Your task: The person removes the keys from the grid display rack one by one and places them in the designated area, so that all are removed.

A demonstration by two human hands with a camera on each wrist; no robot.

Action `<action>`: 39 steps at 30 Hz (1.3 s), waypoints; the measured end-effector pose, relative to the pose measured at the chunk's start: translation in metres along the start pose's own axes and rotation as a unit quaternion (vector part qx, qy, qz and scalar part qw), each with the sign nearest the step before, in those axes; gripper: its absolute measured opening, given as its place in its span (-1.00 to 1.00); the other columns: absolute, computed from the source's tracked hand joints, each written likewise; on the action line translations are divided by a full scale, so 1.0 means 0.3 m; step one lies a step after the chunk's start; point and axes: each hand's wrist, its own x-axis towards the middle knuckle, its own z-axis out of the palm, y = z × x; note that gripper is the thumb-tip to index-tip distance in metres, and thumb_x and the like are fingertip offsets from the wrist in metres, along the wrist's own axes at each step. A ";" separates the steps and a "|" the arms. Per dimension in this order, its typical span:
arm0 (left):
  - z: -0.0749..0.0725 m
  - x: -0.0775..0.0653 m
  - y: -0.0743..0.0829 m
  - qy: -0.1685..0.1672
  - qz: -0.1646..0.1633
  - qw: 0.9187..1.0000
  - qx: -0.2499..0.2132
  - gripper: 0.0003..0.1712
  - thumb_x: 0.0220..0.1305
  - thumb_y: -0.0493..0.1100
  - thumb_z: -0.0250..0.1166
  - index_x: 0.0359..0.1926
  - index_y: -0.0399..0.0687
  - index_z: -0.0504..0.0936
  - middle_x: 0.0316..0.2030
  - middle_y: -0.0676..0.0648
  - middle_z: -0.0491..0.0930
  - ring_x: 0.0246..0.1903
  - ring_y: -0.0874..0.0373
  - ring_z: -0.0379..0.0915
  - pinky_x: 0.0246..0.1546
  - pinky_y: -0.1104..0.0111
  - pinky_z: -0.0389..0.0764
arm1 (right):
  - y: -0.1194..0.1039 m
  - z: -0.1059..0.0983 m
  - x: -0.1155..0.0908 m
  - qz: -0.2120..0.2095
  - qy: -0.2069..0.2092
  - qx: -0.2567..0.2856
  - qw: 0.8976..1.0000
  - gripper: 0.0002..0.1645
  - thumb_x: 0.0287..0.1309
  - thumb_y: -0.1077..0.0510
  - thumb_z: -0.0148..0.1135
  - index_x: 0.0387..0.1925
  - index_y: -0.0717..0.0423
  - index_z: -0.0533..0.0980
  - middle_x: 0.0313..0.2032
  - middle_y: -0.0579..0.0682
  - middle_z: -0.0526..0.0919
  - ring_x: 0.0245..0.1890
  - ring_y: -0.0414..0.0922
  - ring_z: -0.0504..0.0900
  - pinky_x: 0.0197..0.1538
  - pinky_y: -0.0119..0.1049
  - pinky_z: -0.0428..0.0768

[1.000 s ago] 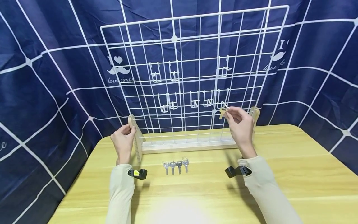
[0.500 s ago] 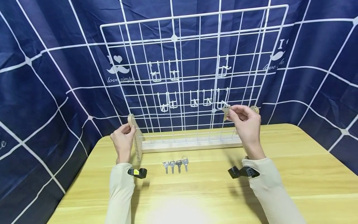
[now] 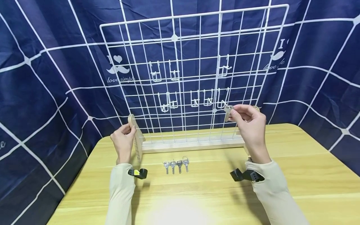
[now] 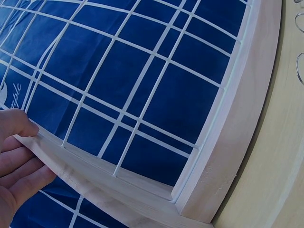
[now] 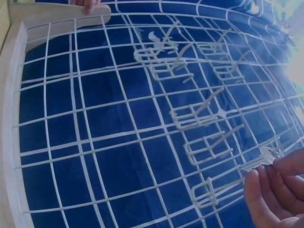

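Observation:
My left hand grips the top of the left wooden upright of a white wire grid rack. In the left wrist view, the thumb lies on one side of that wood and the fingers on the other. My right hand pinches a key between thumb and fingers, close to the lower rightmost white hook. The right wrist view shows the key beside the hook's prong; whether they touch, I cannot tell. Several silver keys with small rings lie in a row on the table.
Several other white hooks hang on the wire grid in two rows, including an upper right hook. A wooden base bar runs along the grid's foot. Dark blue curtain surrounds the light wood table.
My right hand has shifted right with the key, which has turned in the fingers and moved slightly right. My left hand stays on the upright.

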 end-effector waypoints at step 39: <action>-0.002 -0.006 0.000 -0.001 -0.022 1.000 -0.014 -0.80 0.04 -0.33 0.34 -0.27 -0.33 0.75 -0.40 -0.25 0.71 -0.54 0.71 0.37 -0.44 0.77 0.38 | 0.204 0.040 -0.095 0.271 -0.186 0.039 0.944 -0.71 0.18 0.41 0.17 -0.09 0.55 0.42 -0.40 -0.06 0.70 -0.39 -0.21 0.68 -0.17 -0.27 0.65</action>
